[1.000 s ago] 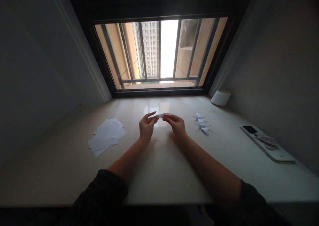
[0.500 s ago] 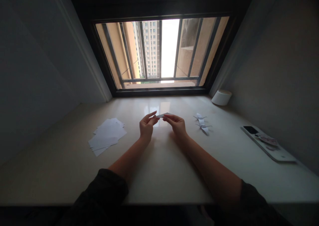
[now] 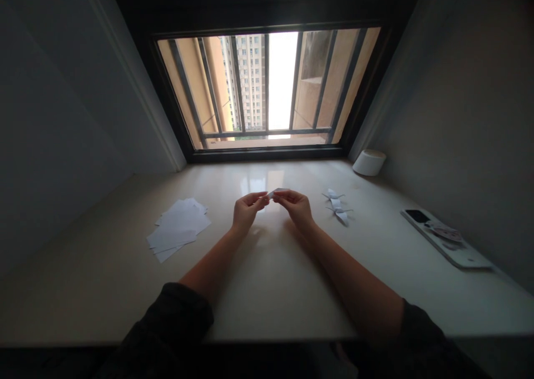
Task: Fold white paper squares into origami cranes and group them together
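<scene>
A small folded piece of white paper (image 3: 272, 193) is held above the middle of the table, mostly covered by fingers. My left hand (image 3: 249, 207) pinches its left end between thumb and fingers. My right hand (image 3: 295, 204) grips the right part the same way, and the fingertips of both hands nearly meet. To the right of my right hand lie folded paper cranes (image 3: 336, 205), close together. Left of my left hand is a loose pile of white paper sheets (image 3: 179, 226).
A phone in a decorated case (image 3: 446, 240) lies at the right side of the pale tabletop (image 3: 267, 290). Near the window's right corner stands a white cylindrical object (image 3: 369, 162). A dark-framed window (image 3: 267, 154) with bars closes off the far edge.
My left fingers, raised and apart before, have come down and closed on the paper's left end. The left hand has shifted slightly toward the right one. The view has moved slightly.
</scene>
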The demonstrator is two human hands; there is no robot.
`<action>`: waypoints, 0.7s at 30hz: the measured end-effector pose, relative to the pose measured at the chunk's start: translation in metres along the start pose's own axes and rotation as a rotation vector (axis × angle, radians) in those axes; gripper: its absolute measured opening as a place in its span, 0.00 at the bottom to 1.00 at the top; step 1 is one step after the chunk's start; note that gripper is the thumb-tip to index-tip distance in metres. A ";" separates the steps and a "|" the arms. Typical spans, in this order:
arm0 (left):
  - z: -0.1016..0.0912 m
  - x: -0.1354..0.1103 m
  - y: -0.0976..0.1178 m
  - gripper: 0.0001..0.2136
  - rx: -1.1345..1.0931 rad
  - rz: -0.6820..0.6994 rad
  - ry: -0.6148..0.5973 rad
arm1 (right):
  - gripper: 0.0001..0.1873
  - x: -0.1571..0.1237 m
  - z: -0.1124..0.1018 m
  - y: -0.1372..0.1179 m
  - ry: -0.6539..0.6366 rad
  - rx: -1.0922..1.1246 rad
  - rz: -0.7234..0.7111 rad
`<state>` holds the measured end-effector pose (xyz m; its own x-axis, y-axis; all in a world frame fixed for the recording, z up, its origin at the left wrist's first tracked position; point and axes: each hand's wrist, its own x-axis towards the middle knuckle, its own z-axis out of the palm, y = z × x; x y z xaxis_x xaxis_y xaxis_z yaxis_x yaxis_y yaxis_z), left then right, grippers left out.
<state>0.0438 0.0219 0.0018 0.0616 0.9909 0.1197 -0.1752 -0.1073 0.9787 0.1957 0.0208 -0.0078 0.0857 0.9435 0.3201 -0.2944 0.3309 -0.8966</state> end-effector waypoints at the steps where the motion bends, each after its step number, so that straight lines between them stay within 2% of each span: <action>1: 0.001 0.000 0.000 0.19 -0.002 -0.002 0.005 | 0.11 0.000 0.000 0.001 -0.003 -0.003 -0.007; 8: 0.005 -0.003 -0.001 0.17 -0.022 0.018 0.070 | 0.14 -0.001 0.001 0.004 0.102 -0.031 0.039; 21: 0.005 -0.003 -0.002 0.17 -0.022 0.040 0.105 | 0.15 -0.001 0.002 0.003 0.079 0.038 0.073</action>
<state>0.0490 0.0186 0.0000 -0.0485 0.9891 0.1390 -0.1974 -0.1459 0.9694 0.1932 0.0208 -0.0100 0.1367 0.9640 0.2281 -0.3386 0.2619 -0.9038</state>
